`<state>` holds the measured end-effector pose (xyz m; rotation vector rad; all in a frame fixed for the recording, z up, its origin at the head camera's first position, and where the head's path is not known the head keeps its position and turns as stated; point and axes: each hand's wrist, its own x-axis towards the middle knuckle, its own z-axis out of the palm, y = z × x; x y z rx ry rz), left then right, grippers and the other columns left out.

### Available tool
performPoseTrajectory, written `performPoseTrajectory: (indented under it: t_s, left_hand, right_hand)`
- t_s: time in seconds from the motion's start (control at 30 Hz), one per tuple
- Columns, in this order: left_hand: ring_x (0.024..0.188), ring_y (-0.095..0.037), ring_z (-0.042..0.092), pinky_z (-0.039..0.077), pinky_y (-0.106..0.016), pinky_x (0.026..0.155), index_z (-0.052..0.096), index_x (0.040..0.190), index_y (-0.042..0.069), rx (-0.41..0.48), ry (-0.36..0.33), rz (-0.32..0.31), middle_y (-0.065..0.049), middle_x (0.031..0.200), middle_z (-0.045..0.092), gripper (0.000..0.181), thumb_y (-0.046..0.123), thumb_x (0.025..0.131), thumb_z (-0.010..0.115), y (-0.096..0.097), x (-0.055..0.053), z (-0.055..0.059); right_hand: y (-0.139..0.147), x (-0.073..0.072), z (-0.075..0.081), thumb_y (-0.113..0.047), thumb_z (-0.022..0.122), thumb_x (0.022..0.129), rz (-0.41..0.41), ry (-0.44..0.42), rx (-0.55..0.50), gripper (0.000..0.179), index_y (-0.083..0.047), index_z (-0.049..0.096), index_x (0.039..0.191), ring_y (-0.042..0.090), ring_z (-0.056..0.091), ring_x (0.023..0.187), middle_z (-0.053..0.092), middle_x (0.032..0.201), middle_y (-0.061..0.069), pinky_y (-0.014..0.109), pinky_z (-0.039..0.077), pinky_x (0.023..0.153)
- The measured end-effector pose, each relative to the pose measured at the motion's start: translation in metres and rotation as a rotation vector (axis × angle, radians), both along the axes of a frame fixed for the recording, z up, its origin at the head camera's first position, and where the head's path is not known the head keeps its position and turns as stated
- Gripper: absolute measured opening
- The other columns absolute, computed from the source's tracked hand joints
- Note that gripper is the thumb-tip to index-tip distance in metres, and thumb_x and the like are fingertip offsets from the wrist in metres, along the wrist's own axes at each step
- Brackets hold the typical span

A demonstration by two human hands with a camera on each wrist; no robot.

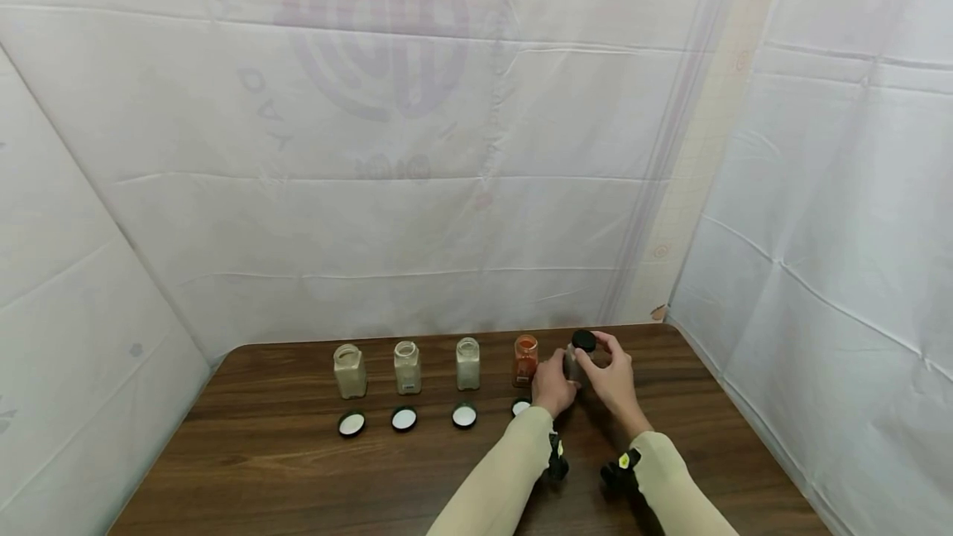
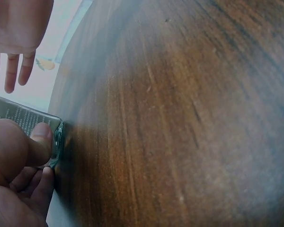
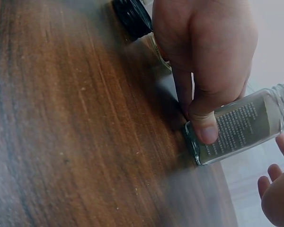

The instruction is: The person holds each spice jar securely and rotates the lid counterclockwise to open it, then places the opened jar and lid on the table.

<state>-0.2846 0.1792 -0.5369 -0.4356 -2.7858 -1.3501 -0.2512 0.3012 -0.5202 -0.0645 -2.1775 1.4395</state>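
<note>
At the right end of a row of jars, my left hand (image 1: pixel 554 387) grips the lower part of a glass spice jar (image 3: pixel 241 125) that stands upright on the table. Its thumb lies across the printed side, near the base. Over the jar's mouth, my right hand (image 1: pixel 614 379) pinches a black lid (image 1: pixel 584 342) between thumb and fingers. Bare threads on the neck (image 3: pixel 280 106) show in the right wrist view, where the lid is out of frame. Just left of the left hand stands an open jar of orange-red powder (image 1: pixel 525 360).
Three more open jars with pale contents, a left one (image 1: pixel 350 372), a middle one (image 1: pixel 407 369) and a right one (image 1: pixel 467 364), stand along the back of the wooden table (image 1: pixel 298 478). Upturned black lids (image 1: pixel 404 418) lie in front of the jars. White sheeting (image 1: pixel 447 230) surrounds the table.
</note>
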Motion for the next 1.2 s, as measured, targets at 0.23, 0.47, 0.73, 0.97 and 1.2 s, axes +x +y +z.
performPoseTrajectory:
  t_s: [0.23,0.47,0.73,0.97,1.2]
  left_hand:
    - [0.094,-0.029,0.069,0.057,-0.047,0.085,0.065,0.124,0.012,-0.007,0.009,0.005,-0.012,0.106,0.072,0.049,0.010,0.081,0.087,0.001,-0.001,-0.003]
    - [0.094,-0.030,0.069,0.057,-0.047,0.084,0.064,0.125,0.012,-0.004,0.017,-0.001,-0.012,0.106,0.072,0.050,0.011,0.080,0.087,0.001,-0.001,-0.003]
    - [0.099,-0.029,0.069,0.057,-0.045,0.086,0.064,0.128,0.013,-0.016,0.012,-0.002,-0.012,0.111,0.072,0.051,0.013,0.082,0.087,0.001,-0.003,-0.003]
    - [0.101,-0.030,0.069,0.056,-0.045,0.087,0.063,0.130,0.013,-0.024,0.016,0.003,-0.013,0.113,0.072,0.054,0.014,0.082,0.087,0.001,-0.003,-0.003]
    - [0.101,-0.030,0.069,0.056,-0.045,0.088,0.064,0.129,0.012,-0.026,0.028,0.008,-0.014,0.112,0.073,0.054,0.013,0.081,0.088,0.002,-0.004,-0.002]
  right_hand:
    - [0.002,-0.001,-0.002,-0.016,0.076,0.094,-0.007,0.008,0.006,0.042,-0.005,0.061,0.132,0.031,0.052,0.122,0.063,0.129,0.018,0.050,0.040,0.102]
    - [0.003,-0.001,-0.002,-0.015,0.076,0.094,-0.002,0.016,-0.003,0.041,-0.005,0.061,0.132,0.031,0.053,0.121,0.064,0.129,0.018,0.049,0.041,0.102]
    - [0.005,0.005,0.005,-0.016,0.079,0.092,-0.015,0.040,-0.021,0.044,-0.002,0.062,0.130,0.030,0.053,0.120,0.065,0.127,0.019,0.053,0.038,0.106]
    - [0.012,0.009,0.012,-0.012,0.081,0.089,-0.021,0.082,-0.054,0.044,0.003,0.060,0.125,0.029,0.053,0.122,0.064,0.131,0.019,0.050,0.035,0.107]
    - [0.016,0.011,0.012,-0.001,0.082,0.086,-0.026,0.087,-0.047,0.039,0.004,0.051,0.109,0.022,0.056,0.118,0.067,0.132,0.016,0.034,0.037,0.101]
